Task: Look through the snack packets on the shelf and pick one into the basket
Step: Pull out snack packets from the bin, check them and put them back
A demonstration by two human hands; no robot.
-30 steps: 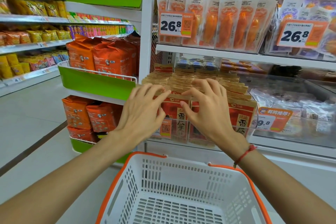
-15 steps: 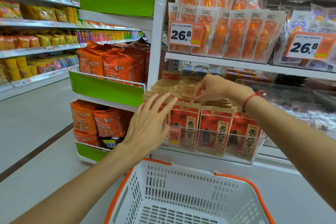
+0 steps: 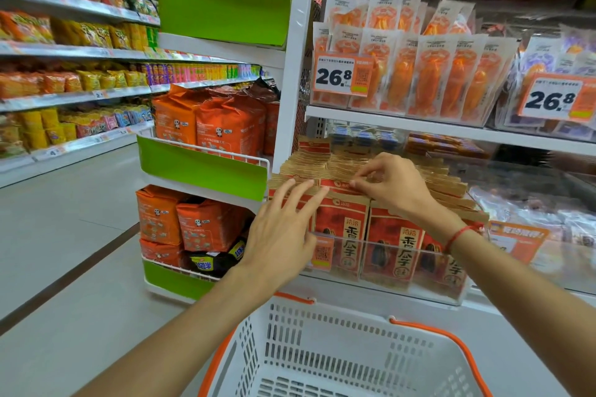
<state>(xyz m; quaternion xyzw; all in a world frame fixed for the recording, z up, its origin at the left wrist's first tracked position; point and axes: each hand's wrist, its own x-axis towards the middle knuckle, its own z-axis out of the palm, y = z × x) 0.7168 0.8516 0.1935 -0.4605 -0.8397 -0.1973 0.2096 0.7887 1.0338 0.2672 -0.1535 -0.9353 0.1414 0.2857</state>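
Observation:
Rows of brown-and-red sunflower seed packets (image 3: 342, 229) stand upright in a clear bin (image 3: 387, 287) on the middle shelf. My left hand (image 3: 280, 229) lies with straight fingers against the front packets of the left row. My right hand (image 3: 387, 184) reaches over the rows with curled fingers and pinches the top edge of a packet a little behind the front. A white basket with orange handles (image 3: 325, 332) sits below the shelf with nothing visible inside.
Orange sweet-potato packets (image 3: 451, 80) with 26.8 price tags (image 3: 342, 76) hang on the shelf above. A green end rack (image 3: 200, 167) holding orange panda bags (image 3: 222, 126) stands to the left. An aisle floor (image 3: 64, 235) and chip shelves (image 3: 64, 51) lie further left.
My right hand has drawn back from the rear of the rows toward the front and now pinches a packet top. My left hand stays on the front-left packets. The view has come closer.

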